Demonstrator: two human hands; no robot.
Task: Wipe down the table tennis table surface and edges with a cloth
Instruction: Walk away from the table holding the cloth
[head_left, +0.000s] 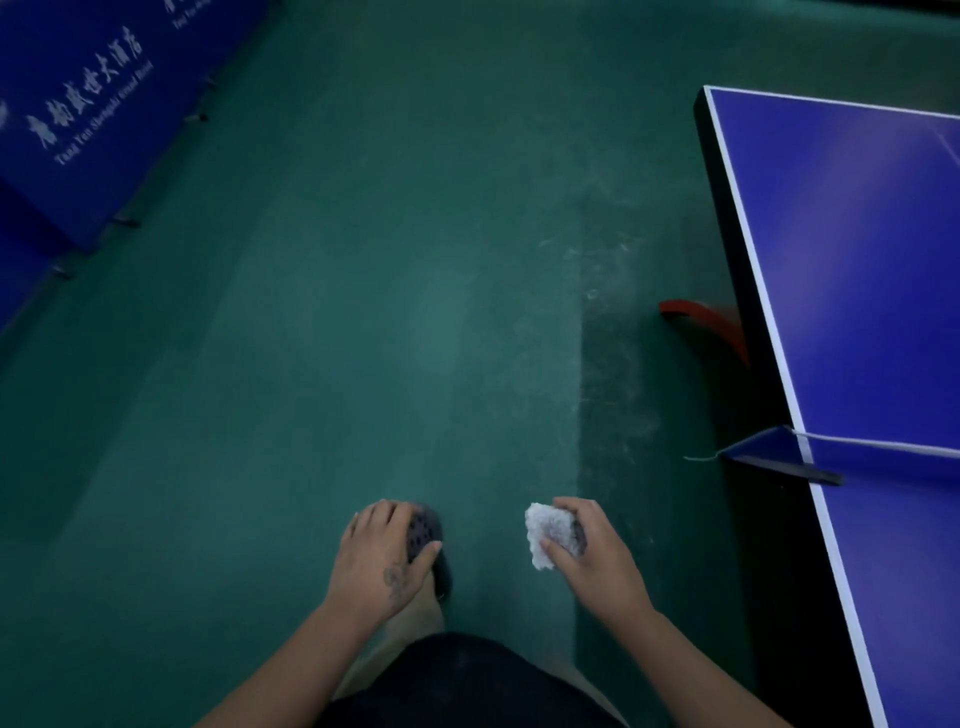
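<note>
So no actual wiping going on right now, I'd call this the walk-up step: one white cloth (549, 535) is bunched in the right hand (597, 558), fingers clamped round it, off to the left of the tabletop (857, 260) and not touching it. Left hand (384, 556) hangs relaxed, holding nothing. Next move, I'd guess: step in and press the cloth flat beside the one net (883, 452). One tabletop, two hands.
</note>
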